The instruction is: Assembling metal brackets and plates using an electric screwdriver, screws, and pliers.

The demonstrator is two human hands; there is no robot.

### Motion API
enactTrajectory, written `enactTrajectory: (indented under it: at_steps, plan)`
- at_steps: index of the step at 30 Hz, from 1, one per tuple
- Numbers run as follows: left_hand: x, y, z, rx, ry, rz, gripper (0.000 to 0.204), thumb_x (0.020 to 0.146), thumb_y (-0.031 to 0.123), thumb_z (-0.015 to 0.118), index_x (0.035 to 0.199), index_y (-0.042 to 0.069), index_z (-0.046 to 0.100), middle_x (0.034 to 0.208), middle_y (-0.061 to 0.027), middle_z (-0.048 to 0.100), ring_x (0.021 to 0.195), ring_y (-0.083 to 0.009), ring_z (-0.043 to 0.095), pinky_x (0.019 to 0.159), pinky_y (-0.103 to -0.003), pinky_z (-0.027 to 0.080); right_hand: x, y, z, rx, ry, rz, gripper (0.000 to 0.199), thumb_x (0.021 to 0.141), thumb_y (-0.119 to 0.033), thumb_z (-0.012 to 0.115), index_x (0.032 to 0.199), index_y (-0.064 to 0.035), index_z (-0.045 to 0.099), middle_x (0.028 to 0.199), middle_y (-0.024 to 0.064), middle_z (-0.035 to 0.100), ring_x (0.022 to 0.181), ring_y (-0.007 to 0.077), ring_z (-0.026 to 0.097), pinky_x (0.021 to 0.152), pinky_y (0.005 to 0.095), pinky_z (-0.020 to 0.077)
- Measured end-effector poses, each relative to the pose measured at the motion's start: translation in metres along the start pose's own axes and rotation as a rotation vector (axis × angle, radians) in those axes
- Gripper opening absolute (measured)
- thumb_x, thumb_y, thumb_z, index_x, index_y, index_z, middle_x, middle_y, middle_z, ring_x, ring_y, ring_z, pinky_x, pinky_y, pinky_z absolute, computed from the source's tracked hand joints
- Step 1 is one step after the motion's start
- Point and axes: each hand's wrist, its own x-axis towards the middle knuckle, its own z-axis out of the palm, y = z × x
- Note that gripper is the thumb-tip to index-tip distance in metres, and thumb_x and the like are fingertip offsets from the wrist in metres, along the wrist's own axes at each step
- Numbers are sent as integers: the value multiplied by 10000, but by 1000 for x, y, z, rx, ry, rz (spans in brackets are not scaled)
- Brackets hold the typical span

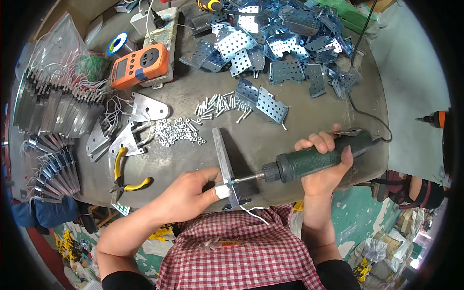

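My left hand (191, 195) is closed on a flat grey metal bar (222, 154), held on edge near the table's front edge. White tape wraps its thumb, and a white wire (255, 215) hangs from the bar's lower end. In my right hand (325, 166) is a dark green corded electric screwdriver (309, 162), fingers wrapped round its body. Its bit reaches left and meets the bar's lower part beside my left thumb; the exact contact point is too small to make out.
Beyond my hands lie loose screws (220, 104), nuts (176, 131) and a heap of perforated metal brackets (270, 41). Yellow-handled pliers (123, 176), triangular metal plates (150, 107), an orange meter (140, 65) and stacked wired bars (53, 108) occupy the left. The tool's black cord (369, 116) runs along the right.
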Motion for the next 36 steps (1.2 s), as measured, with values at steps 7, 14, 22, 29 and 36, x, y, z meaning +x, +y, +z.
enactTrajectory:
  at_steps: [7,14,22,29,36]
  plan:
    - [5,-8,0,-154,-34,-46,285,817,255,616,944,4,570,740,-101,582,678,-119,508,636,-301,435,15,10,-8,81,-71,-30,377,780,-319,591,1101,-145,496,714,-43,474,712,97,471,814,317,335]
    - [5,0,4,-163,30,-47,275,814,252,625,906,-1,570,702,-83,561,654,-91,462,623,-273,426,15,11,-10,114,-166,-106,363,770,-322,608,1068,-143,502,699,-50,484,670,91,481,825,325,334]
    - [23,-2,4,558,261,631,434,719,307,661,1051,65,520,1132,-104,532,1161,-297,424,993,-417,295,2,-3,1,-13,206,-10,315,804,-325,585,1035,-129,502,751,-3,508,765,139,488,815,356,377]
    - [26,-2,-10,670,227,752,381,794,192,563,1125,24,476,1157,-130,538,1134,-336,467,977,-449,350,66,-121,12,-769,429,-314,326,808,-309,582,997,-59,494,722,50,522,694,183,538,716,349,442]
    - [19,-40,-27,810,409,861,312,613,-3,575,918,13,512,1066,-144,572,996,-307,550,873,-402,448,90,-43,6,-2686,-49,-663,509,697,-78,631,1185,-75,489,1185,152,480,1109,317,444,935,394,358]
